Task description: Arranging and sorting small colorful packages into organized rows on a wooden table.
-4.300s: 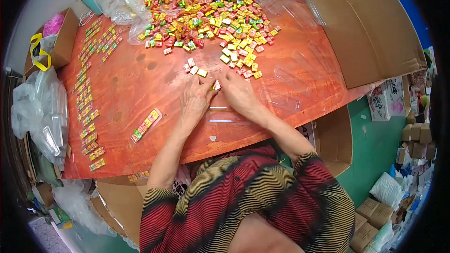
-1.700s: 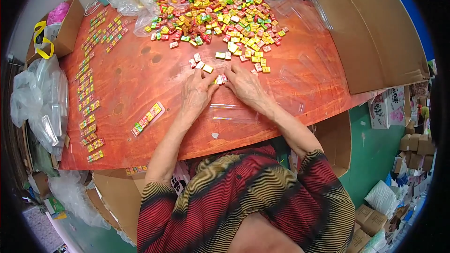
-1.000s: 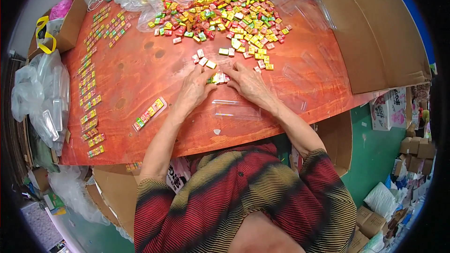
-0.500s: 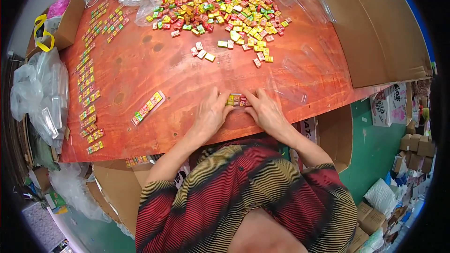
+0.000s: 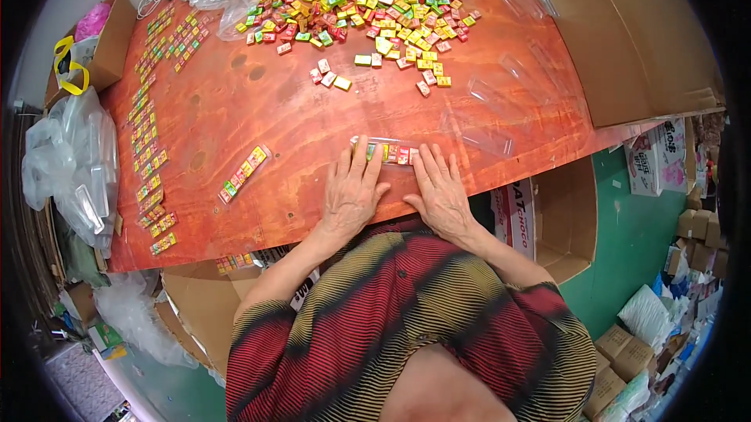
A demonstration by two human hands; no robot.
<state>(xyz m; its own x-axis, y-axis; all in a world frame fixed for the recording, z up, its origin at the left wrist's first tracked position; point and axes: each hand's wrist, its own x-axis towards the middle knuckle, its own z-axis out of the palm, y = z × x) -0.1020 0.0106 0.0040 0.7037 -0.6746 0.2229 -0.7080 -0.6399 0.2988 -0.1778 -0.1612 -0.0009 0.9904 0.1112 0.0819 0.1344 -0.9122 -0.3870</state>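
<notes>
Small coloured boxes (image 5: 402, 154) sit in a row in a clear plastic tray (image 5: 399, 140) on the red-painted table (image 5: 297, 121), between the person's fingertips and close to the table's near edge. Through the head camera, the one view I have at my remote post, I see the left hand (image 5: 352, 191) with its fingers straight and slightly spread, the tips over the left end of the row; its thumb juts out to the side, clear of the tray. The right hand (image 5: 442, 195) mirrors it — fingers stretched out with small gaps, the foremost at the right end, thumb held apart. Neither hand is pinching anything that I can see; how hard they press, I cannot tell.

To the left I make out a second filled tray (image 5: 245, 175), lying at a slant. Further left, many filled sets (image 5: 145, 140) run along the table's side. Beyond the hands lies a large heap of loose boxes (image 5: 344, 0) — red, yellow and green — with a few strays (image 5: 328, 79) nearer me. Clear trays (image 5: 489, 139) lie to the right, near a tall cardboard box (image 5: 626, 39). At far left hangs a clear plastic bag (image 5: 66, 156), below a carton (image 5: 116, 50).
</notes>
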